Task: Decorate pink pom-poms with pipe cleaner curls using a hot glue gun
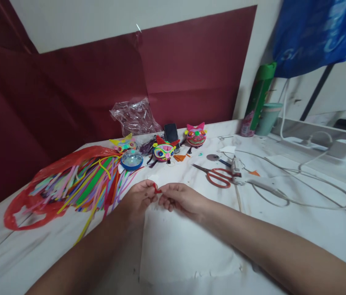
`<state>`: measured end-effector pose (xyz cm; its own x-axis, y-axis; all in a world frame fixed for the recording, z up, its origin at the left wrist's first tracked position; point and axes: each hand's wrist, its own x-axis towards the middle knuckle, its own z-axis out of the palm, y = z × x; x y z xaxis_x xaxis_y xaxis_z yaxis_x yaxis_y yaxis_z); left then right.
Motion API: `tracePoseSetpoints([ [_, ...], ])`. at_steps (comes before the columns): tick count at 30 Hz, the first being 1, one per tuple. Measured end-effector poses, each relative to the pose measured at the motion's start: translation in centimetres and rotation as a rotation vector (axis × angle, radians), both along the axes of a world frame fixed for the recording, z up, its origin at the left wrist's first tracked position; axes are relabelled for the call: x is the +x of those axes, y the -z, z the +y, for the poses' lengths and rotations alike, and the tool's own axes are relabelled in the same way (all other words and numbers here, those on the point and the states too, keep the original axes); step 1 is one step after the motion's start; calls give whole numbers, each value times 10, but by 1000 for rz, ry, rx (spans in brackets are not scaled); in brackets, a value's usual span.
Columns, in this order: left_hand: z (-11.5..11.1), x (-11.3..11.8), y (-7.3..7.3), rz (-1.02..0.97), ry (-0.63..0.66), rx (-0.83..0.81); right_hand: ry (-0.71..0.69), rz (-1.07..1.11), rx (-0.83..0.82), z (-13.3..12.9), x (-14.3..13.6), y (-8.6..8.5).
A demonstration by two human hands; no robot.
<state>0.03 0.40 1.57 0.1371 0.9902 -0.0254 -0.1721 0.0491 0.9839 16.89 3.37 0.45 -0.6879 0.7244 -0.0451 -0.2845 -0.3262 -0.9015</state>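
Two bare hands of mine meet above the table: my left hand (pixel 143 196) and my right hand (pixel 182 198), with a small bent red strip of soft-looking material (pixel 157 190) between their fingertips. The fingers of both are narrowed to a pinch, the left at the strip's left end, the right at its right end; exactly which fingertips press on it is too small to tell. The strip is just above the far edge of a blank white sheet (pixel 175 250), which lies on the white marbled tabletop (pixel 308 237) between my forearms.

Left of my hands, a bundle of long multicoloured strips (pixel 83 186) spreads over a translucent red plastic bag (pixel 14 207). Beyond the hands stands a row: a round blue-rimmed clear container (pixel 132 159); a yellow-eared animal-head ornament (pixel 124 143) behind it; a red-eared, yellow-and-pink head ornament (pixel 163 150); and a pink-eared head ornament (pixel 195 134). Scraps of orange material (pixel 179 157) lie near the middle head.

To the right, scissors with orange-red handles (pixel 218 179) lie beside a whitish glue gun (pixel 263 183), blades pointing left.
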Motion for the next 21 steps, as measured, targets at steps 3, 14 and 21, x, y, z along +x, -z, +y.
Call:
tracePoseSetpoints([
  [3, 1, 7, 9, -75, 28, 0, 23, 71, -66, 0, 1, 2],
  [14, -5, 9, 25, -163, -42, 24, 235, -9, 116, -5, -8, 10],
  [21, -10, 15, 23, -185, -16, 40, 271, -51, 202, -10, -8, 11],
])
